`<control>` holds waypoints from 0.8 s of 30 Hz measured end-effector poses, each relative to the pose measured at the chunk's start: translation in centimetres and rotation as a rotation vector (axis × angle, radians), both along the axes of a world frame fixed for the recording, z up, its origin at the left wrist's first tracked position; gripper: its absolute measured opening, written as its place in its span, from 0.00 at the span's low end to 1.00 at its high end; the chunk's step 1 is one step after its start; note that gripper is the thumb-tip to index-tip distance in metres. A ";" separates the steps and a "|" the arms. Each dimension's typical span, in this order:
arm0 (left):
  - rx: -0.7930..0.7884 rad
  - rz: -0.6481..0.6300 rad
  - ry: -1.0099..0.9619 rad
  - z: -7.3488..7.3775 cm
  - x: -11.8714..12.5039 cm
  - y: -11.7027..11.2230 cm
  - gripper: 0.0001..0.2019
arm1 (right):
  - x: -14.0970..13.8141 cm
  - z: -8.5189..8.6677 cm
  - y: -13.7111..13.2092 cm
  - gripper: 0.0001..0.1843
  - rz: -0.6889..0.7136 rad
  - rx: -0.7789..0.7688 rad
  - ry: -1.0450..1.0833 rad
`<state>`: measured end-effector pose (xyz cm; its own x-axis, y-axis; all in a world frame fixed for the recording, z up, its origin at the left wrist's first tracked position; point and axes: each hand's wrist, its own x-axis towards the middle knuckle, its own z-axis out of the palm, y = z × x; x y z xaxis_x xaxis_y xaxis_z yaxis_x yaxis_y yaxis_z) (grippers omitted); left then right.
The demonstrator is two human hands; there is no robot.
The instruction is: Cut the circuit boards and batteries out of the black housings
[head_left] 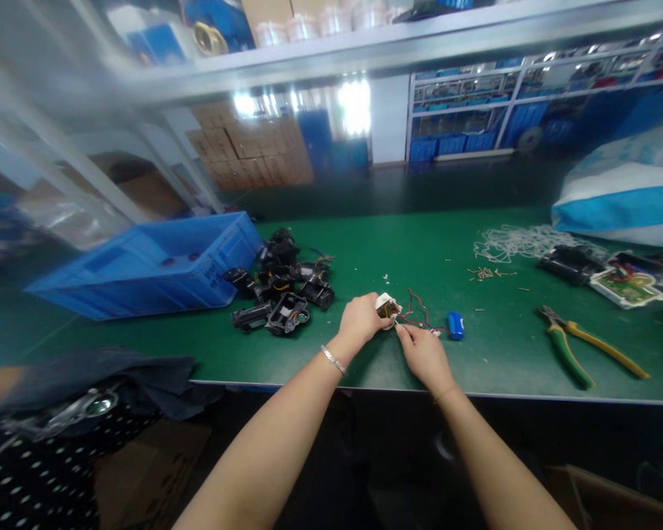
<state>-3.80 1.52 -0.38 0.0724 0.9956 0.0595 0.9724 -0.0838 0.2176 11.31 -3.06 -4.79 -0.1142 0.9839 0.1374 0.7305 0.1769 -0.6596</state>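
My left hand point(361, 322) is closed round a small white housing point(385, 302) with a circuit board and wires inside, held just above the green bench. At the lower edge of the housing, my right hand point(424, 355) pinches a small pale part or wire end, too small to name. Thin red and black wires point(418, 309) loop out to the right of the housing. They lead toward a blue cylindrical battery point(456, 326) lying on the bench beside my right hand.
Left of my hands lie several black device housings point(287, 313) beside a blue crate point(160, 265). Rightward are pliers point(563, 346), scattered screws point(486, 273), white cords point(519, 243), an opened white housing point(627, 285) and a white-blue bag point(630, 191). A co-worker's sleeve point(99, 375) is at far left.
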 end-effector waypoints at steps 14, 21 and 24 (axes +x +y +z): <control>0.050 -0.079 0.087 0.7 1.3 -1.1 0.13 | -0.8 -0.1 0.4 0.24 -0.076 -0.008 0.035; 0.448 -0.231 0.001 2.2 0.2 -1.4 0.05 | 1.5 0.5 -2.3 0.24 -0.006 0.011 0.321; 0.606 -0.442 -0.006 2.6 0.5 -1.9 0.07 | 3.3 1.9 -2.6 0.21 -0.179 0.094 0.606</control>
<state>-3.34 -0.35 2.24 0.4562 0.6661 0.5901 0.8191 -0.5735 0.0141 14.58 -5.70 -2.86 0.1758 0.9611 0.2131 0.2565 0.1643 -0.9525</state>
